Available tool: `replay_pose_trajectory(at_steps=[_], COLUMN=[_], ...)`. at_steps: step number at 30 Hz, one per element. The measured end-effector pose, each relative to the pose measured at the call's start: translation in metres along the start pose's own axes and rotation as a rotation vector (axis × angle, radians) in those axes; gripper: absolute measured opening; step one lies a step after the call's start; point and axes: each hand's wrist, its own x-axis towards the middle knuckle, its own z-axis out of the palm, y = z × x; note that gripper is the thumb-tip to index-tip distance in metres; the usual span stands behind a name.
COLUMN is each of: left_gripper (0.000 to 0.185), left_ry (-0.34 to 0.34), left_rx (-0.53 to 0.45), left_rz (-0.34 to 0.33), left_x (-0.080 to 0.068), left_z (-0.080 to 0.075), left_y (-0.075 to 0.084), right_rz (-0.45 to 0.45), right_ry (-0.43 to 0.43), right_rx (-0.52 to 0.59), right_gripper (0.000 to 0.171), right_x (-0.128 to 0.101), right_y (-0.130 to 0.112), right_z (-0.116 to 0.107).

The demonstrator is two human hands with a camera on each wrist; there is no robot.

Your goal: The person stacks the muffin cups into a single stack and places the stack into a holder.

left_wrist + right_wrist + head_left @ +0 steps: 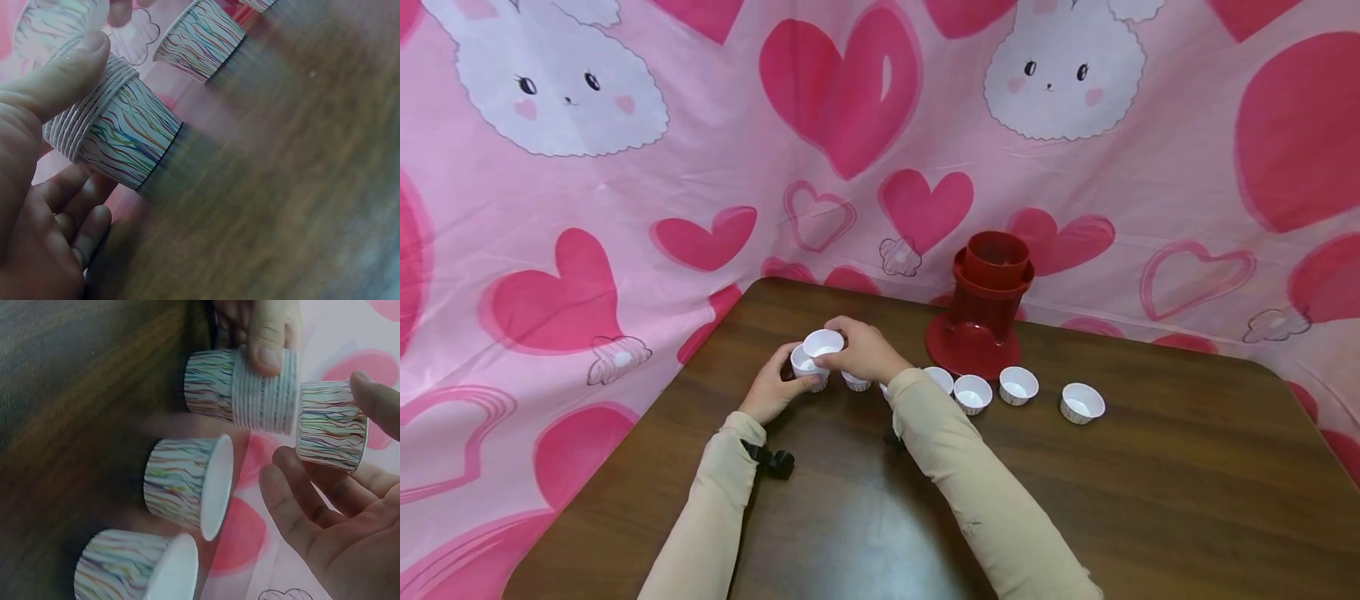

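Observation:
On the brown table (pixel 1150 500), my left hand (pixel 775 387) grips a nested stack of striped paper cups (pixel 808 367), thumb on the stacked rims (pixel 87 109). Just above that stack, my right hand (pixel 865 350) pinches a single cup (pixel 823 342) between thumb and fingers; in the right wrist view this cup (pixel 331 425) hangs clear of the stack (pixel 244 387). A row of single cups runs to the right, the nearest (pixel 856 382) under my right hand, then others such as one (pixel 972 393) and the last (pixel 1082 402).
A red plastic dispenser (pixel 988 304) stands at the table's back edge behind the row. A pink cloth with hearts and rabbits (pixel 625 208) hangs around the table. Black wrist straps (pixel 772 460) sit on my sleeves.

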Motion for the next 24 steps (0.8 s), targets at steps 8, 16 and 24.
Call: replay_pose_trajectory(at_steps=[8,16,24], left_gripper=[0.065,0.069,0.063], left_ry=[-0.002,0.008,0.016], left_rx=[0.003,0.021,0.021], left_rz=[0.005,0.010,0.054], left_x=[-0.001,0.001,0.000], left_z=[0.002,0.001,0.000], left_y=[0.003,0.002,-0.001], right_rz=[0.018,0.002,0.059], right_ry=[0.002,0.007,-0.051], right_rx=[-0.029,-0.051,-0.130], right_gripper=[0.056,0.056,0.074], right_x=[0.007,0.012,0.011], right_y=[-0.007,-0.008,-0.004], right_z=[0.009,0.020,0.023])
